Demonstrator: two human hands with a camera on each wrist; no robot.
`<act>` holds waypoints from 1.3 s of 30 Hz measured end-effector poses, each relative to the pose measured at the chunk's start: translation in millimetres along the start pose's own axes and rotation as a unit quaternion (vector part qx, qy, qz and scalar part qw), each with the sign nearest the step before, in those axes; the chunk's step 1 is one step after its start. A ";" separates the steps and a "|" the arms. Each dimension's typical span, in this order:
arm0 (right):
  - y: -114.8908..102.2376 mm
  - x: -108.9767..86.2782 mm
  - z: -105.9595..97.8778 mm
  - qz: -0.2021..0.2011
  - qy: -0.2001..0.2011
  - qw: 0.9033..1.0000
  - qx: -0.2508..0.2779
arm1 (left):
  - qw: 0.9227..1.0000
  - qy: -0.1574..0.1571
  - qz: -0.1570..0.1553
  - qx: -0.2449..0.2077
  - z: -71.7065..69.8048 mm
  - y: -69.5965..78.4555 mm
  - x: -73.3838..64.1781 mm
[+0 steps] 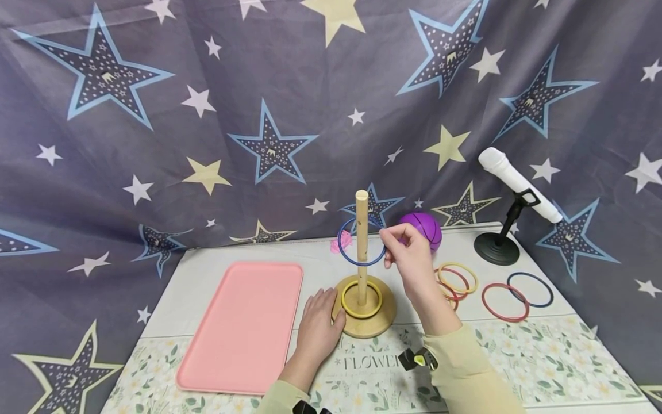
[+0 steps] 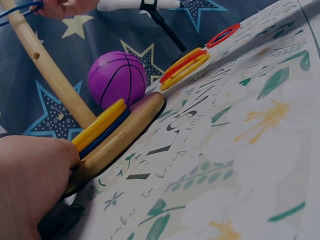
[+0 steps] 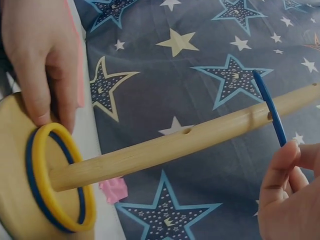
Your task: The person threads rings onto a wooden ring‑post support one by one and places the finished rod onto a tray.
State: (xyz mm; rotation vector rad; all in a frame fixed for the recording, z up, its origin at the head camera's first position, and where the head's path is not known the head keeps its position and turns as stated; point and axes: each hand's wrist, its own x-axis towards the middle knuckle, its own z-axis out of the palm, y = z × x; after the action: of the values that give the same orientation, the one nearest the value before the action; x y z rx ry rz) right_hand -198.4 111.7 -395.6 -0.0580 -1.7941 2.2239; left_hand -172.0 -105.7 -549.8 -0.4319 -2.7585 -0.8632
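Note:
A wooden peg stand (image 1: 365, 317) stands mid-table, its pole (image 1: 361, 247) upright. A yellow ring (image 1: 361, 299) lies on the base over a blue one (image 3: 35, 182). My right hand (image 1: 389, 238) pinches a blue ring (image 1: 361, 244) that circles the pole's upper part, tilted. In the right wrist view that blue ring (image 3: 270, 107) sits between thumb and finger of the right hand (image 3: 287, 185). My left hand (image 1: 323, 313) rests with straight fingers on the base's left edge. The left wrist view shows the left hand (image 2: 30, 185) against the base (image 2: 125, 135).
A pink tray (image 1: 243, 328) lies left of the stand. Behind are a purple ball (image 1: 421, 230) and a small pink object (image 1: 338, 246). To the right lie loose yellow and red rings (image 1: 455, 279), a red ring (image 1: 505, 302) and a blue ring (image 1: 530, 289). A white microphone (image 1: 517, 184) stands beyond them.

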 end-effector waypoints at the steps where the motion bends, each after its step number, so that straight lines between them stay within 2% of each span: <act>1: 2.1 -0.1 -0.6 0.002 0.000 1.000 -0.002 | 1.000 0.000 0.001 0.001 -0.1 0.1 0.0; 26: 56.2 -10.6 -17.5 0.069 -0.008 0.997 -0.038 | 1.000 0.005 -0.006 0.000 -1.1 2.9 -0.2; 39: 80.5 -15.0 -27.1 0.117 -0.024 0.991 -0.068 | 1.000 -0.004 -0.015 -0.008 -0.9 3.3 0.8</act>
State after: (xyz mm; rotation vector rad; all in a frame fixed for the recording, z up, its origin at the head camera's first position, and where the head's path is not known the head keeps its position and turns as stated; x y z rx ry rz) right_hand -193.9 118.7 -481.5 -0.2584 -2.0573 2.2695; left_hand -171.6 -103.4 -547.1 -0.3975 -2.7737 -0.8923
